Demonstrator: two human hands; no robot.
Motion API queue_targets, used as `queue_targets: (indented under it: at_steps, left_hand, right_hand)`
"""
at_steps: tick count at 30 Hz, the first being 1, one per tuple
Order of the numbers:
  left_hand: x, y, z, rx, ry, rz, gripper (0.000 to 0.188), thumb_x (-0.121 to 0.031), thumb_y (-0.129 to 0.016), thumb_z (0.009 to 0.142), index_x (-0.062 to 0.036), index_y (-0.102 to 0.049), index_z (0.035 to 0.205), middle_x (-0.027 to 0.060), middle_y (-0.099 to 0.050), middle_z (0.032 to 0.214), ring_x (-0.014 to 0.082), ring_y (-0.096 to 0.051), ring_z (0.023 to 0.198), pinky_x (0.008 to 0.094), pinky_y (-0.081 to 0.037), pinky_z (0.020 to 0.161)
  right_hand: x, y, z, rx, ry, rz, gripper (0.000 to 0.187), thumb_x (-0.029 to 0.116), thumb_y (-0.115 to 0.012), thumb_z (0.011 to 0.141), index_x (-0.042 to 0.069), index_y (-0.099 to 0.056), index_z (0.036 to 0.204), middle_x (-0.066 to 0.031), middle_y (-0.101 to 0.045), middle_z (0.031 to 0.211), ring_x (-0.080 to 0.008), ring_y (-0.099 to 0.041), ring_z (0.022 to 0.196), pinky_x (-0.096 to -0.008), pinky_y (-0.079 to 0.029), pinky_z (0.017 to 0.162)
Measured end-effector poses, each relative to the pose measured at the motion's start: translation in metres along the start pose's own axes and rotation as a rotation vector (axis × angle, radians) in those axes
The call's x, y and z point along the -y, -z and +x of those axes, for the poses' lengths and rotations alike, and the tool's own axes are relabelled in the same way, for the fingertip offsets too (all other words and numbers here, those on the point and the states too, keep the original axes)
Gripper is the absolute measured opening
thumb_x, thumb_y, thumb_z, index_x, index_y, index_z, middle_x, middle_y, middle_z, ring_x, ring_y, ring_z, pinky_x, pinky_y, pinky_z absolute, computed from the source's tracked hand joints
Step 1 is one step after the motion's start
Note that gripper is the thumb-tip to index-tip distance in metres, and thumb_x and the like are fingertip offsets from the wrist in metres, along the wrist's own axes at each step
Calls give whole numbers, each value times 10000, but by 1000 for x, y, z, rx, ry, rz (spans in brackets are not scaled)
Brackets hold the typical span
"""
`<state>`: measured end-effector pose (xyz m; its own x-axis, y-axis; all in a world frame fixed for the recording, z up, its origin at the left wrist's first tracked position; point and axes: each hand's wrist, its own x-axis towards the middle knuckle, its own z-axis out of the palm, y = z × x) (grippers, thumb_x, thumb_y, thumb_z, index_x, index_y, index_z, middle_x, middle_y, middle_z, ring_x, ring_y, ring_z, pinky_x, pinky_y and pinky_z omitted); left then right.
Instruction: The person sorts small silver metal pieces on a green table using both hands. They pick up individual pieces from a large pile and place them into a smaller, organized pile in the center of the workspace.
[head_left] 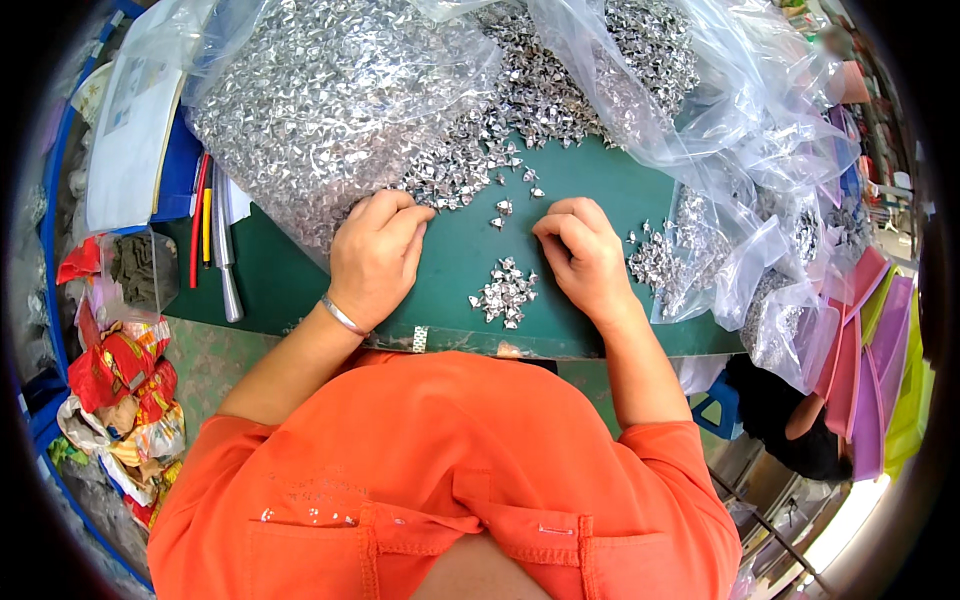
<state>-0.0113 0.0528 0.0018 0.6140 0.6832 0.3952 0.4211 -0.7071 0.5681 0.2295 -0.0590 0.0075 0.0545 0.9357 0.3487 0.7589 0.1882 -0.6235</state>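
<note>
The left hand [378,250] and right hand [588,258] curled near small, angular silver metal pieces [505,293] — their grip was indiscernible.

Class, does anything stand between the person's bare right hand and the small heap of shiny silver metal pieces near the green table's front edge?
Nothing visible does: only the green tabletop shows between the bare right hand and the small heap of shiny silver metal pieces.
</note>
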Motion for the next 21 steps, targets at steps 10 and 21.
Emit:
queue_targets:
  at_steps: [10, 21]
  left_hand:
    - [0, 0, -1, -15, -5, 10, 154, 17, -728, 830, -46, -723, 971, 92, -648, 948, 311, -645, 848, 397, -519, 745]
    - [-1, 0, -3, -15, 10, 29, 145, 8, -728, 832, -48, -728, 965, 96, -652, 948, 313, -651, 858, 397, -523, 753]
  right_hand:
    - [-10, 28, -16, -36, -282, 245, 146, -81, -681, 857, 12, -694, 968, -109, -697, 962, -222, -686, 876, -316, -543, 780]
    - [6, 24, 9, 311, -147, 438, 82, -21, -715, 840, 4, -679, 909, -114, -692, 942, -317, -662, 917, -390, -535, 825]
